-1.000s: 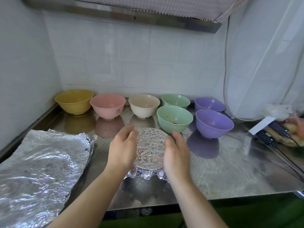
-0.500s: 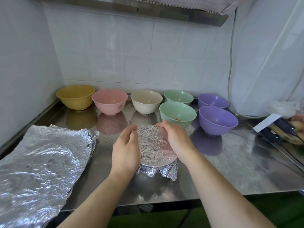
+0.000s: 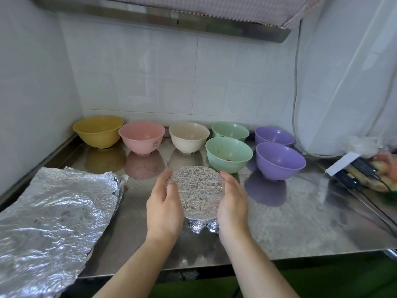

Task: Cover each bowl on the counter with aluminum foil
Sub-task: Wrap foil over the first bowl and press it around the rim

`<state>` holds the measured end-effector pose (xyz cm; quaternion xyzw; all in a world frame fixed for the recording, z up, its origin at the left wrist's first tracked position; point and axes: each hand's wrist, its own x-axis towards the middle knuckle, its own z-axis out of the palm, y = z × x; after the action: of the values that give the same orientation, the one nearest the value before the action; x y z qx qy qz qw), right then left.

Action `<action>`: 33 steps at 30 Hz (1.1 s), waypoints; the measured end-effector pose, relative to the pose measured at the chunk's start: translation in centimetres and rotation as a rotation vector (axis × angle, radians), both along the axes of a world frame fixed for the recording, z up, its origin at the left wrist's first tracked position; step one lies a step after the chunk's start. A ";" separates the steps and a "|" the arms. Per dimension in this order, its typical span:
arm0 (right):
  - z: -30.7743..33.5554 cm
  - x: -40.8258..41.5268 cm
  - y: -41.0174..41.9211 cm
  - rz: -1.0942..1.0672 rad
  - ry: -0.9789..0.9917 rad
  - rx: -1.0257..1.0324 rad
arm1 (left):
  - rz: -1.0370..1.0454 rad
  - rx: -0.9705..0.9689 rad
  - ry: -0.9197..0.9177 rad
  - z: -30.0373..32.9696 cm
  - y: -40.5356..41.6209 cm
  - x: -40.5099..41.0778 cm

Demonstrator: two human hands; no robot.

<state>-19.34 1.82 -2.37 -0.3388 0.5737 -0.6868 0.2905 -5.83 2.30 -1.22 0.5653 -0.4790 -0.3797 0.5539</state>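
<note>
A foil-covered bowl (image 3: 198, 191) sits on the steel counter (image 3: 300, 222) in front of me. My left hand (image 3: 164, 208) cups its left side, fingers curled round the foil rim. My right hand (image 3: 233, 203) cups its right side the same way. Crumpled foil hangs below the rim at the near side. Behind stand uncovered bowls: yellow (image 3: 98, 131), pink (image 3: 141, 137), cream (image 3: 189, 137), two green (image 3: 228, 154) (image 3: 230, 131) and two purple (image 3: 280, 161) (image 3: 274, 136). A large loose foil sheet (image 3: 49, 220) lies at the left.
Tiled walls close the left side and the back. A white cable (image 3: 295, 104) hangs down the right wall. Black chargers and bagged food (image 3: 363, 172) lie at the far right of the counter. The counter's front edge runs just below my wrists.
My right hand slid from the far rim of the covered bowl down to its right side. The left hand stayed on the left side. The camera tilted slightly.
</note>
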 end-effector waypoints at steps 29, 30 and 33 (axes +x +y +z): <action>3.6 -2.0 2.6 0.479 0.665 0.267 | -0.261 -0.131 -0.552 1.7 -4.2 0.6; 3.0 -2.2 3.3 0.538 0.686 0.293 | -0.248 -0.134 -0.546 1.6 -4.2 0.6; 2.1 -2.9 4.0 0.567 0.819 0.345 | -0.245 -0.068 -0.458 1.9 -3.9 0.6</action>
<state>-22.28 5.80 -0.24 -0.6686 0.6307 -0.2882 0.2686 -5.28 -1.62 0.72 0.5553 -0.6694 -0.2897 0.3996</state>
